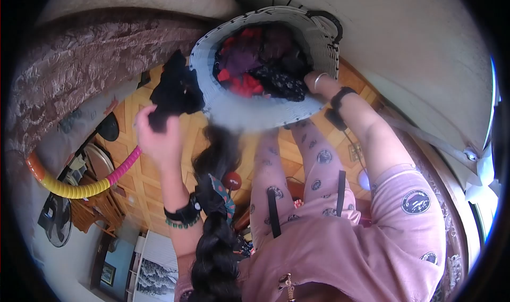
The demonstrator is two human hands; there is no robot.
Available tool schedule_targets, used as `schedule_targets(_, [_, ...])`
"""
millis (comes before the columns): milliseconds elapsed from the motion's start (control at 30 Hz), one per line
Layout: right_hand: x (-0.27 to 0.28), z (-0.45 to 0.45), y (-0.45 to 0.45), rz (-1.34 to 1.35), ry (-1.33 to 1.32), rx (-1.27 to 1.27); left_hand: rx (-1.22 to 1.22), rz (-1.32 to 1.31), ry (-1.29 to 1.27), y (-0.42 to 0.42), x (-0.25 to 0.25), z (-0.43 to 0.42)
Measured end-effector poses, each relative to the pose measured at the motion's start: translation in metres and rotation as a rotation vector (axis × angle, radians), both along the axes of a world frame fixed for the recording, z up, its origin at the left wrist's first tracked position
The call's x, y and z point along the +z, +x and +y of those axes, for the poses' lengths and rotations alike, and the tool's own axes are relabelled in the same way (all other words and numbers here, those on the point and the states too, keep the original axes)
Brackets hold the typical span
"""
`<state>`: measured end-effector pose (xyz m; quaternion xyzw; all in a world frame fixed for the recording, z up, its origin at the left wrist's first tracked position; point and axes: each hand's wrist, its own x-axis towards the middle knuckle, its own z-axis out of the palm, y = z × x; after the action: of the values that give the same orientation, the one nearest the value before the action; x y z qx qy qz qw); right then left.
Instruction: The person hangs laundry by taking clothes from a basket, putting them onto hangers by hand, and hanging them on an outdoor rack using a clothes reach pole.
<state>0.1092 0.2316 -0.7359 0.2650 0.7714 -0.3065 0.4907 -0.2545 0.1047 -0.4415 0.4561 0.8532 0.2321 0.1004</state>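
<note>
Head view: L. fingers (pixel 142 117) curled closed w/ little gap, a bunch of black cloth pinched b/w them & the thumb; outline blurred by motion. L. hand (pixel 162 138) is low at the near end of the black cloth (pixel 178 86), which is held up beside the basket, over the floor (pixel 130 104); whether cloth & rim touch can't be told. R. hand (pixel 315 83) reaches inside the basket's R. side, next to a patterned dark cloth (pixel 281 83); its fingers are mostly hidden, so opening & grip can't be told.

Handling (judged): black cloth looks light, soft & limp, not fragile, prob. not slippery; it would fold & sag rather than keep shape. Best hold: a gathered fold nr. the middle or an edge, w/ full fingers, so no loose end trails.

Outward: basket (pixel 200 70), white, woven, w/ dark handle (pixel 333 24) at far R.; in it also red cloth (pixel 243 84) & purple cloth (pixel 243 57), heaped loosely. L. of the L. hand: multicol. ridged hoop (pixel 79 191).
</note>
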Motion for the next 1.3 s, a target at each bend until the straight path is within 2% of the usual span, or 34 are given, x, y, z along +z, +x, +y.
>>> schedule_targets(33, [-0.017, -0.006, -0.006, 0.002, 0.086, -0.102, 0.093, -0.114, 0.038, 0.003, 0.007, -0.003])
schedule_targets(67, [-0.028, -0.011, -0.019, 0.004, 0.169, -0.206, 0.089, -0.112, 0.042, 0.007, 0.015, -0.006])
schedule_targets(133, [0.025, 0.001, -0.070, 0.313, 0.183, -0.281, 0.129, -0.242, 0.128, 0.016, 0.027, -0.011])
schedule_targets(200, [0.034, 0.000, -0.115, 0.604, 0.275, -0.228, 0.151, -0.315, 0.167, 0.024, 0.033, -0.015])
schedule_targets(333, [0.014, -0.008, -0.165, 0.548, 0.297, -0.125, 0.224, -0.455, 0.147, 0.036, 0.038, -0.015])
schedule_targets(433, [-0.004, -0.015, -0.165, 0.387, 0.162, -0.151, 0.237, -0.577, 0.134, 0.035, 0.034, -0.019])
schedule_targets(467, [0.001, -0.020, -0.153, 0.496, 0.080, -0.308, 0.285, -0.639, 0.134, 0.036, 0.033, -0.020])
schedule_targets(567, [0.053, -0.017, -0.112, 0.742, -0.104, -0.750, 0.309, -0.737, 0.091, 0.038, 0.021, -0.030])
schedule_targets(600, [0.091, -0.016, -0.096, 0.806, -0.064, -0.861, 0.309, -0.739, 0.105, 0.041, 0.019, -0.030])
schedule_targets(667, [0.158, -0.017, -0.069, 0.846, -0.063, -1.101, 0.433, -0.941, 0.126, 0.050, 0.014, -0.026])
schedule_targets(700, [0.197, -0.016, -0.061, 0.855, -0.058, -1.094, 0.430, -0.938, 0.138, 0.053, 0.011, -0.025])
schedule_targets(767, [0.266, -0.022, -0.044, 0.911, -0.136, -1.407, 0.527, -1.129, 0.123, 0.058, -0.001, -0.029])
schedule_targets(800, [0.276, -0.024, -0.032, 0.923, -0.127, -1.401, 0.432, -1.023, 0.125, 0.057, -0.029, -0.035])
schedule_targets(833, [0.283, -0.027, -0.021, 0.873, 0.012, -1.267, 0.337, -0.916, 0.127, 0.057, -0.052, -0.043])
schedule_targets(867, [0.294, -0.030, -0.013, 0.819, 0.150, -1.133, 0.210, -0.780, 0.004, 0.063, -0.053, -0.044])
schedule_targets(900, [0.309, -0.029, -0.009, 0.835, 0.170, -1.132, 0.036, -0.659, -0.024, 0.072, -0.044, -0.039])
schedule_targets(967, [0.343, -0.031, -0.005, 1.063, 0.249, -0.956, -0.200, -0.301, -0.101, 0.090, -0.007, -0.035])
schedule_targets(1033, [0.404, -0.025, -0.013, 1.134, 0.317, -0.860, -0.290, -0.334, -0.058, 0.098, 0.022, -0.030])
schedule_targets(1100, [0.449, -0.020, -0.018, 1.280, 0.697, -0.473, -0.385, -0.372, -0.025, 0.102, 0.048, -0.026])
schedule_targets(1167, [0.491, -0.013, -0.021, 1.383, 0.781, -0.400, -0.424, -0.642, -0.210, 0.100, 0.073, -0.025])
schedule_targets(1233, [0.542, -0.009, -0.023, 1.481, 0.599, -0.478, -0.465, -0.625, -0.222, 0.102, 0.118, -0.018])
schedule_targets(1300, [0.586, -0.010, -0.026, 1.559, 0.628, -0.484, -0.487, -0.662, -0.155, 0.108, 0.165, -0.016])
